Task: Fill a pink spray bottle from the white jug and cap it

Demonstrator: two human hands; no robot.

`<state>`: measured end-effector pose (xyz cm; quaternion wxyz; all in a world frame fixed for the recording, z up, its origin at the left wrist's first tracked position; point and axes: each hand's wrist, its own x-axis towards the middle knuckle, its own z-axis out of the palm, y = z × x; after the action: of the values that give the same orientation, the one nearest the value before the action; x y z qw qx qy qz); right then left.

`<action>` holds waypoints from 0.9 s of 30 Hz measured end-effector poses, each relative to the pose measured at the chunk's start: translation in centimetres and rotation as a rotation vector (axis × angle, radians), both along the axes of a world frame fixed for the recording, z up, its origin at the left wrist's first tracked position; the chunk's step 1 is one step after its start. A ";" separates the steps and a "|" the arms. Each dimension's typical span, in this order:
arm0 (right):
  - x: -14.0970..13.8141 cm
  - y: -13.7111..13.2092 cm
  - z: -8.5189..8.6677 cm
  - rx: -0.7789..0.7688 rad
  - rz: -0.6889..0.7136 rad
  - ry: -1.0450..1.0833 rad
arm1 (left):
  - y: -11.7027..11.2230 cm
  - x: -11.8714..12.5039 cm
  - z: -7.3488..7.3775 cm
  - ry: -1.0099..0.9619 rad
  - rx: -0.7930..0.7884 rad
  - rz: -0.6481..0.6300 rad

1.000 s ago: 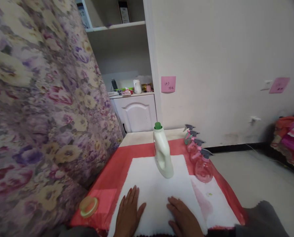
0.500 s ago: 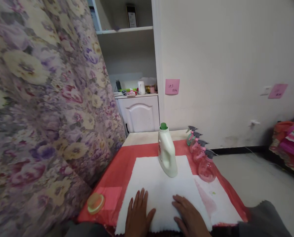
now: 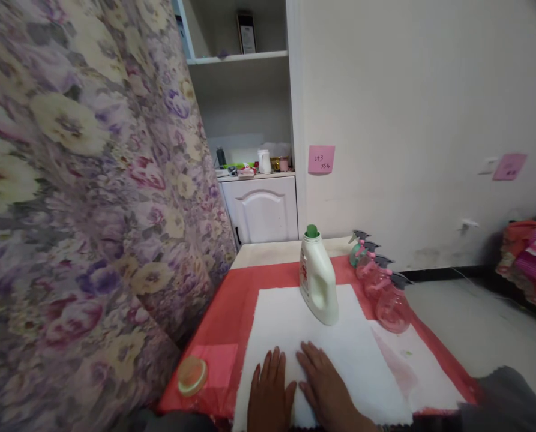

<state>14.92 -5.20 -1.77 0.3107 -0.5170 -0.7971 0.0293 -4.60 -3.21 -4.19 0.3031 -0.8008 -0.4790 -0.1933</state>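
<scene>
My left hand (image 3: 270, 387) lies flat on a white cloth (image 3: 349, 354) near its front edge, fingers stretched out. Close beside it, my right hand (image 3: 324, 378) also rests palm down on the cloth, fingers extended and pointing up to the left. Neither hand holds anything. Beyond them a pale green jug-shaped bottle (image 3: 319, 276) with a side handle stands upright on the far part of the cloth. A green piece (image 3: 311, 230) shows at its mouth.
Several spray bottles (image 3: 392, 307) line the right side of the red-covered table (image 3: 231, 300). A stained white cloth (image 3: 434, 375) lies before them. At front left sits a round lidded container (image 3: 192, 375). A floral curtain (image 3: 92, 240) hangs on the left.
My right hand has slid left across the cloth, closer to my left hand. The whole scene has shifted slightly right in view. The bottle stays on the cloth.
</scene>
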 end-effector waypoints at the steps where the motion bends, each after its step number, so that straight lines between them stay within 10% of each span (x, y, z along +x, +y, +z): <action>1: -0.3 0.2 -0.5 -0.007 0.002 -0.039 | 0.1 -0.3 -0.1 0.003 0.012 -0.002; 8: 0.0 0.8 -2.1 0.075 0.004 -0.189 | 2.5 0.3 0.4 -0.076 -0.055 0.069; 16: 0.7 2.8 -5.0 0.276 0.035 -0.280 | 12.0 3.9 4.7 -0.181 -0.257 0.151; 27: 1.0 4.3 -5.4 0.547 -0.024 -0.291 | 15.4 2.2 2.6 -0.178 -0.245 0.177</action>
<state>15.90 -0.88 -7.20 0.3211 -0.4226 -0.8053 -0.2643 -2.44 12.18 -1.63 0.1756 -0.7661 -0.5927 -0.1760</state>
